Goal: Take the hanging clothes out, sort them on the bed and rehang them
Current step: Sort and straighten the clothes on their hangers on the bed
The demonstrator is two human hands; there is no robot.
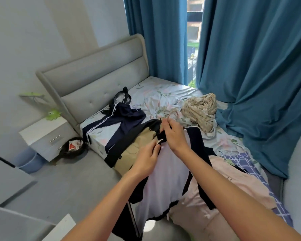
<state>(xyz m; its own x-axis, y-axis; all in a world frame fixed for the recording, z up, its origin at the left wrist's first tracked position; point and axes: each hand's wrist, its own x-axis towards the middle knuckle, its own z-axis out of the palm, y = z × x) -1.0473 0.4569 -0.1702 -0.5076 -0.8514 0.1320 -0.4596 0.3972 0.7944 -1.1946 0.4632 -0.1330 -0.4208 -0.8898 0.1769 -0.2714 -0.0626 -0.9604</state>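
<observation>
Both hands work over a white garment with black trim (pixel 165 180) that lies smooth and flat across the near edge of the bed (pixel 165 94), its black sleeves falling to both sides. The left hand (pixel 147 156) has its fingers curled and pinches a small white piece at the black collar of this garment, between thumb and forefinger. The right hand (pixel 175 134) is just above it, also with fingers bent, and it holds the dark collar fabric near the neck; a thin pale hanger hook (pixel 173 113) rises just behind its fingertips, but I cannot tell if the hand touches the hook. Under the garment on the left lies a beige piece with a black band (pixel 129 146), of a stiffer, flat cloth. Farther left, a navy garment with white stripes (pixel 118 124) hangs over the corner of the mattress, soft and a little shiny. On the right side a pale pink garment (pixel 233 180) is spread wide and slightly wrinkled, touching the white one. Behind the hands a beige patterned cloth (pixel 201 112) sits in a loose crumpled heap on the floral sheet. The grey padded headboard (pixel 97 75) has button tufts. Heavy teal curtains (pixel 250 66) hang in deep folds at the window. A white nightstand (pixel 45 136) stands beside the bed on the floor.
</observation>
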